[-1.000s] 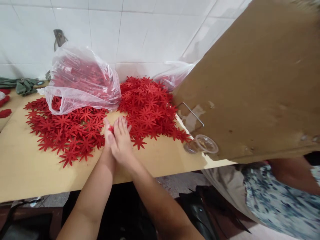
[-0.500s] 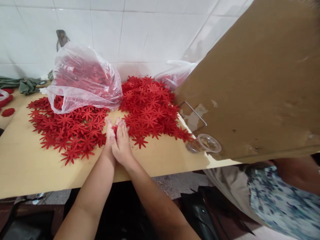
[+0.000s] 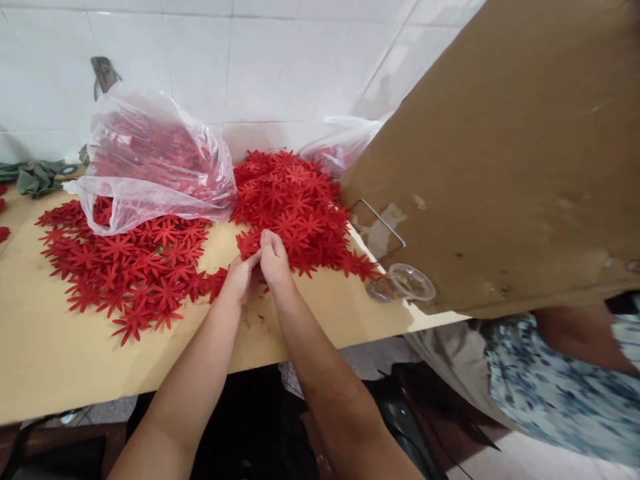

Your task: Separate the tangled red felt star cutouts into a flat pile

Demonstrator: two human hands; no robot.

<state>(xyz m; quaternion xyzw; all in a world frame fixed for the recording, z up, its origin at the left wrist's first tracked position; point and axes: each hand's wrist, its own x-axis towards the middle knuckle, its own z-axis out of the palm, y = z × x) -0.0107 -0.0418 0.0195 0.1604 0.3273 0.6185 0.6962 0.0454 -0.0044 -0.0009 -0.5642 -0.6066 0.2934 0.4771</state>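
Observation:
My left hand (image 3: 240, 277) and my right hand (image 3: 275, 260) meet over the table, both closed, with fingertips touching. Red shows between and just beyond the fingers, where they pinch a flower cut-out; its outline is mostly hidden and merges with the pile behind. Beyond my right hand is a heap of red flower-shaped cut-outs (image 3: 295, 200) with narrow pointed petals. A second pile of red cut-outs (image 3: 135, 267) spreads to the left of my left hand, with a few pieces close to that wrist.
A clear plastic bag (image 3: 160, 160) full of red pieces rests on the left pile. At right, a large cardboard panel (image 3: 490, 160) leans beside a clear plastic cup (image 3: 413, 283). Green cloth (image 3: 37, 177) lies far left. Another person's patterned clothing (image 3: 555, 393) shows at lower right.
My hands were pressed palm to palm with red between them. Now the palms are apart, the fingers are curled, and my right hand is nearer the right heap. The view has shifted slightly.

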